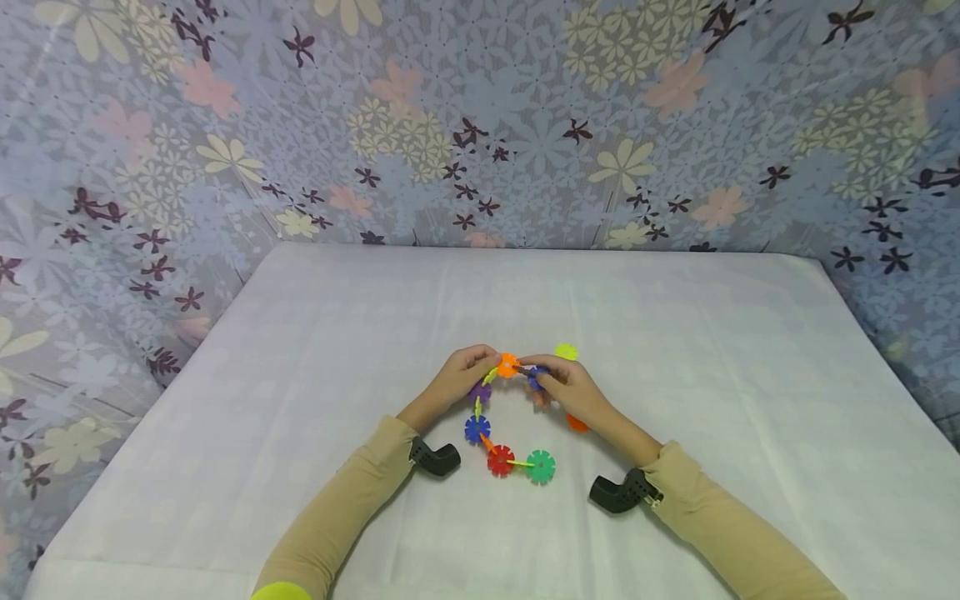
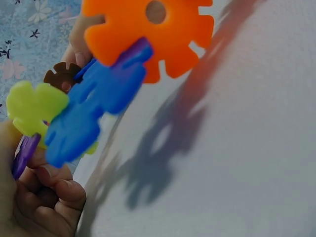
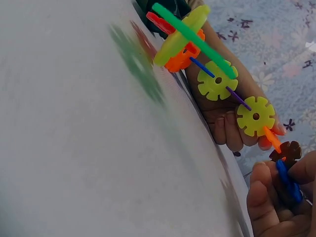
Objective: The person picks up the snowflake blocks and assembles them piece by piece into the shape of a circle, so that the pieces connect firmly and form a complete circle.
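A chain of notched plastic discs (image 1: 501,461) curves between the hands, its discs slotted edge to edge in several colours. My left hand (image 1: 459,375) grips the chain's far left part, beside an orange disc (image 1: 508,365) and a purple disc (image 1: 480,392). My right hand (image 1: 573,387) pinches a dark blue disc (image 3: 289,182), which meets a brown disc (image 3: 287,152) at the chain's end. The chain's other end is a green disc (image 1: 541,467), nearer the body. In the left wrist view, a large orange disc (image 2: 148,29) hangs close to the camera.
A yellow disc (image 1: 566,352) and an orange-red disc (image 1: 577,422) show around the right hand; whether they join anything is hidden. White cloth covers the table (image 1: 337,317). A floral curtain (image 1: 480,125) hangs behind it. Both wrists wear black camera mounts (image 1: 618,493).
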`<state>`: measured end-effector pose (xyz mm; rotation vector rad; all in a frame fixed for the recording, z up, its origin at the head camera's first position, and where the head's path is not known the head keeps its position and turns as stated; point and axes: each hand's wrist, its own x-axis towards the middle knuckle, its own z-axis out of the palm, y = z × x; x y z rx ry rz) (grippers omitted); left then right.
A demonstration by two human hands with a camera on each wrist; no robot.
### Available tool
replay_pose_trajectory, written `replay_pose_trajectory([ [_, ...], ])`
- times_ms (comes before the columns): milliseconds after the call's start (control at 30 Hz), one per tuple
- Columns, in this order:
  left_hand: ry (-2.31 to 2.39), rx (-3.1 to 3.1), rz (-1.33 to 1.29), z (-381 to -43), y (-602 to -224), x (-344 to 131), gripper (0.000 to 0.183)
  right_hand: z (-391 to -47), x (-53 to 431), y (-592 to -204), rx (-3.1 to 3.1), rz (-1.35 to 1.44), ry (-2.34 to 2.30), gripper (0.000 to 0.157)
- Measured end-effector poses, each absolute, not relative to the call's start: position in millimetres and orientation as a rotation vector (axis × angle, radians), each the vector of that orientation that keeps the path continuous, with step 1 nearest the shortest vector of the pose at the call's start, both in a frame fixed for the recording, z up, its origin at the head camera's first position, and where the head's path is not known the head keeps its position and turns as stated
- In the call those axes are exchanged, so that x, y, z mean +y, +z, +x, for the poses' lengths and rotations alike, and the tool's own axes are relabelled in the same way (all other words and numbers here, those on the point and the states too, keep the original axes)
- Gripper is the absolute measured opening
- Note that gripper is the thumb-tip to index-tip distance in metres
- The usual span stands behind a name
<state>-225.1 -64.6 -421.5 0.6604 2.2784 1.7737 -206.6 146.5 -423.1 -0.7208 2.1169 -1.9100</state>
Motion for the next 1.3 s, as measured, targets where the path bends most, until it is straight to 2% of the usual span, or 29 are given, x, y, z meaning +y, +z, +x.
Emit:
replay_pose_trajectory([
  [400, 1.54, 2.665, 0.838, -226.6, -432.2, -54.5, 0.023, -195.1, 142.5, -389.1, 2.381, -0.823, -1.698, 0.031],
  [633, 1.455, 2.843, 0.753, -224.9, -431.4, -51.0, 0.025, -193.2, 140.1, -378.5, 2.49, -0.834, -1.631, 0.023],
  [1033, 1.4, 2.955, 0.694, -220.8, -428.5, -47.1, 0.028, -199.2, 132.9, -394.2, 2.5, -0.639, -1.748, 0.016],
  [1300, 1.292, 2.958, 0.715, -217.2, -425.2, -44.5, 0.031, -218.8, 137.9, -419.4, 2.274, -0.465, -1.713, 0.021],
])
